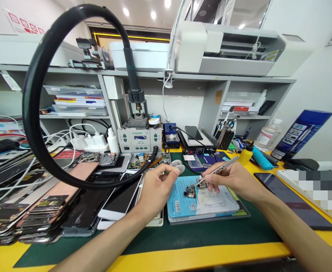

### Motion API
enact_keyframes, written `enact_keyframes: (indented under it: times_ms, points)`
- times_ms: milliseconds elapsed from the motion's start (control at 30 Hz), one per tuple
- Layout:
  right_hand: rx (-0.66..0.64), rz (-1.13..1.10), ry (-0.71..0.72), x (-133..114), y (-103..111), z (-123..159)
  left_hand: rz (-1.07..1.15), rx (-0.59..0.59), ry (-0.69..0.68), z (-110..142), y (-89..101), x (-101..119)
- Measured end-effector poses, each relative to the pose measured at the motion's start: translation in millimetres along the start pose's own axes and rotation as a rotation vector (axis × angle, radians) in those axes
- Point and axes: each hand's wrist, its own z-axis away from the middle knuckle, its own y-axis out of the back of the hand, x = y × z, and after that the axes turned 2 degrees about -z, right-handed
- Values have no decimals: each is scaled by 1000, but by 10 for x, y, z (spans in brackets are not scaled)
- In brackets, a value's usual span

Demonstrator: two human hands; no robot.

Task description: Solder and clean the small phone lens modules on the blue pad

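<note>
My left hand (160,185) is closed, thumb and fingers pinching a small white spool (178,167) above the left edge of a blue and white booklet or flat pack. In my right hand (225,177) are slim silver tweezers (221,167) with a row of holes. Their tip points down and left at a small dark electronic part (189,192) with a round piece on it; whether they touch cannot be made out. This part lies on the blue and white pack (208,206). Another small part is partly hidden behind my right fingers.
A thick black hose (31,94) loops over the left side from a hot-air station (140,139). Stacked phone screens (49,207) crowd the left. A dark tablet (293,200), yellow bottle (245,155) and clear bottle (268,135) stand or lie right. A green mat (211,234) lies underneath.
</note>
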Motion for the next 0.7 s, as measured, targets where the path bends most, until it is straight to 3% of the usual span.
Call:
enact_keyframes:
  times_ms: [133, 233, 333, 467, 567, 700]
  points:
    - [-1, -109, 16, 96, 46, -78, -3, 27, 20, -17, 6, -17]
    - [88, -280, 16, 140, 51, -132, 13, 48, 20, -32, 0, -34]
    - [186, -263, 61, 151, 23, -141, 40, 44, 59, -43, -2, -30]
    - [222, 108, 181, 191, -96, -88, 69, 43, 99, -44, -7, 0]
    - [211, 485, 387, 251, -229, -47, 77, 45, 97, -43, -16, 7]
    - [185, 695, 649, 326, -338, -34, 89, 33, 103, -44, -37, -6]
